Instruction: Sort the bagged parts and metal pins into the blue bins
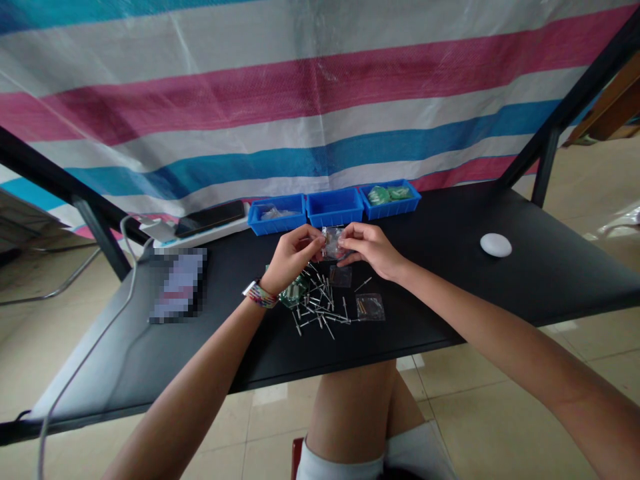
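A small clear plastic bag (332,243) is stretched between my two hands, just in front of the blue bins. My left hand (296,252) pinches its left side between thumb and fingers. Its right side is gripped by the fingertips of my right hand (373,248). What the bag contains is too small to make out. Below the hands lies a loose heap of metal pop rivets (320,303). A green packet (294,293) is partly hidden behind my left wrist. Two more clear bags lie flat: one (341,276) under my hands, another (370,307) holding small brass-coloured pieces.
Along the back stand a blue bin with clear bags (277,224), a middle blue bin (334,218) and a blue bin with green packets (393,209). A phone (213,219) rests on a white power strip (200,237). At right is a white mouse (495,245). A cable (95,320) crosses the table's left.
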Demonstrator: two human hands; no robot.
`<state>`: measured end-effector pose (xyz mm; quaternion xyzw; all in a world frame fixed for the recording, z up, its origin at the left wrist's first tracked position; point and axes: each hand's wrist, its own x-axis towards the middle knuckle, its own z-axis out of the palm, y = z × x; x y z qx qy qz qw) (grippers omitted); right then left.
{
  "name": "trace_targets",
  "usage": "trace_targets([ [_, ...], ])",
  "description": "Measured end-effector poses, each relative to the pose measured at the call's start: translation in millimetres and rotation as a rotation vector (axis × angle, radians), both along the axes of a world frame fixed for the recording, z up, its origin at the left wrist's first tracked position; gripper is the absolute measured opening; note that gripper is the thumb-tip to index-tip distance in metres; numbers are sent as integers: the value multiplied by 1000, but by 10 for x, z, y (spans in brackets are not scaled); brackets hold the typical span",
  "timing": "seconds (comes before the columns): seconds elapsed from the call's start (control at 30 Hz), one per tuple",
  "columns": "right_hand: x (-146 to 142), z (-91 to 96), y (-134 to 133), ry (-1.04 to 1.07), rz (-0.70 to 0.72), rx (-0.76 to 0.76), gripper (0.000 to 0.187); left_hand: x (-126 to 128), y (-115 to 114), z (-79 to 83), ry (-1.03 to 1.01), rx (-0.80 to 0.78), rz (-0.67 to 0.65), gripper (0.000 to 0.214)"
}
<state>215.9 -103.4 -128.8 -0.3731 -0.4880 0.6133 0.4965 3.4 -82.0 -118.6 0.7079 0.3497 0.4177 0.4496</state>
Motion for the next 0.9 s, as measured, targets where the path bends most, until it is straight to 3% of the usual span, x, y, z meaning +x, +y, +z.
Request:
trace_targets([
  [0.9,-1,7,-5,-44,1,39,33,19,-44,57,-24,-42,31,40],
])
